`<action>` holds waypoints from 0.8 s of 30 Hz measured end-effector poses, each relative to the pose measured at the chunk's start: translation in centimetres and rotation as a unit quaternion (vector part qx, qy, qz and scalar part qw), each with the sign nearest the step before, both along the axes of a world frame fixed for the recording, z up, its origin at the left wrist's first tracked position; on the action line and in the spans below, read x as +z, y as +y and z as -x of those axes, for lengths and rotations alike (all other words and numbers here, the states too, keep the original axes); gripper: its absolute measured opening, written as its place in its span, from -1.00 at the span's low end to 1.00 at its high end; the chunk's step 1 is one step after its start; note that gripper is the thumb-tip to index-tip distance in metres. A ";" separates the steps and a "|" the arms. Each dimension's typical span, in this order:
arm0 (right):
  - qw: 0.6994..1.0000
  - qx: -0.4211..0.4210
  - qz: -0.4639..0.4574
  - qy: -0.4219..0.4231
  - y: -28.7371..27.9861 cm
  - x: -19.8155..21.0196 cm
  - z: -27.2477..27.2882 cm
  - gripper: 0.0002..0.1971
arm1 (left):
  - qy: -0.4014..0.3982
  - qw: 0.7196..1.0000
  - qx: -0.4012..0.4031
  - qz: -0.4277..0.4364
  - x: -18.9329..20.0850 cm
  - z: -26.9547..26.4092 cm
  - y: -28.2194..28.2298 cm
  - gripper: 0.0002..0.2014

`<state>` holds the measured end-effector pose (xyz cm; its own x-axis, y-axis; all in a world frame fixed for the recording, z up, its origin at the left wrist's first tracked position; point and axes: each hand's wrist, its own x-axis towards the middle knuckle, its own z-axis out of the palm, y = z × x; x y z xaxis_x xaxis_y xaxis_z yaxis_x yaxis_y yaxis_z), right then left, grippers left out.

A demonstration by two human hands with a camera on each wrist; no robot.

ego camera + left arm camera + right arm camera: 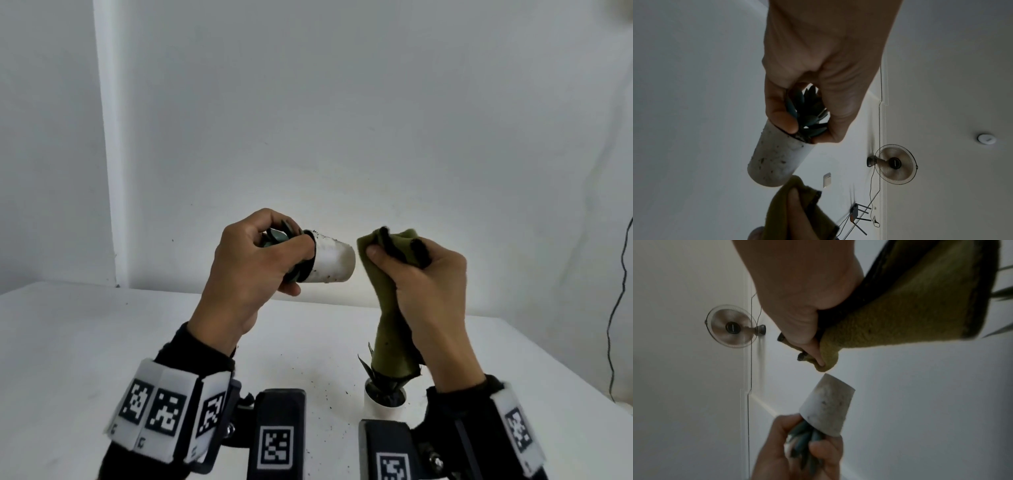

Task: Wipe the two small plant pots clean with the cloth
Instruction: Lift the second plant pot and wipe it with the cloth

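My left hand [274, 260] holds a small white plant pot [331, 262] in the air, tipped sideways with its base pointing right. The fingers curl round its rim and the dark green leaves [809, 112]. Dirt specks mark the pot's wall [774, 160]. My right hand [421, 274] grips a bunched olive-green cloth [390, 308] just right of the pot's base, a small gap between them; the pot [826, 407] and the cloth [900, 318] also show in the right wrist view. A second white pot [382, 406] with dark leaves stands on the table under the hanging cloth.
The white table [102, 335] carries scattered soil crumbs [315, 383] near its front. A white wall [342, 120] rises close behind. A black cable [616, 308] hangs at the right edge. A wall fan [894, 164] shows in the wrist views.
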<state>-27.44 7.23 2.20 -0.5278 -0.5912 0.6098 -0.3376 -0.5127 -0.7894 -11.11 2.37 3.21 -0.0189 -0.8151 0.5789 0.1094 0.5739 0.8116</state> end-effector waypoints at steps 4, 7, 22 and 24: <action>0.994 0.054 0.022 -0.095 1.0 0.9 0.5 -0.88 | 0.012 1.000 0.006 -0.015 -0.1 -0.1 -0.3 -0.85; 0.998 0.031 0.017 -0.056 1.1 0.9 0.4 -0.85 | 0.017 1.000 -0.003 -0.018 -0.1 0.0 -0.2 -0.86; 0.989 0.145 0.005 0.001 2.4 1.5 -2.0 -0.86 | -0.021 0.998 -0.055 -0.003 -0.2 0.7 0.6 -0.90; 0.992 0.111 0.022 -0.050 2.4 1.6 -1.2 -0.89 | -0.027 0.998 -0.048 0.014 -0.1 0.5 0.5 -0.88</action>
<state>-26.29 9.59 3.82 -0.4466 -0.6742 0.5882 -0.1335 -0.5999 -0.7889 -11.59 2.92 3.10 -0.1277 -0.7922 0.5968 0.1206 0.5848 0.8021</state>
